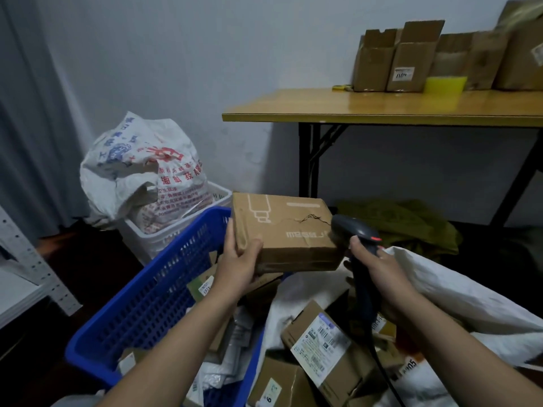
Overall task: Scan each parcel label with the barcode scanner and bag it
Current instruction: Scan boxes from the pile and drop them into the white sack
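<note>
Two bare forearms reach in from the bottom edge, over a heap of cardboard parcels lying in the open mouth of a white woven bag (440, 292); one of them, a labelled parcel (320, 348), shows its barcode sticker face up. Left of the bag and touching it stands a blue basket (152, 295) holding more packets and small boxes. The left hand (238, 259) holds a brown box (288, 227) in the air above the basket's far corner and the bag's mouth, its grip closed on the box's left end with the thumb on the near face. The box's long axis runs left to right, nearly level, the printed and torn top face turned up. The right hand (373, 259) has its grip wrapped round the handle of the barcode scanner (357, 227), whose head points left at the box's right end, just beside it; the cable drops across the parcels below. Behind stand a white basket (164, 239) with a printed sack (141, 168), a wooden worktop (382, 108) carrying opened cartons (408, 60), and green cloth (411, 224) on the floor beneath it.
</note>
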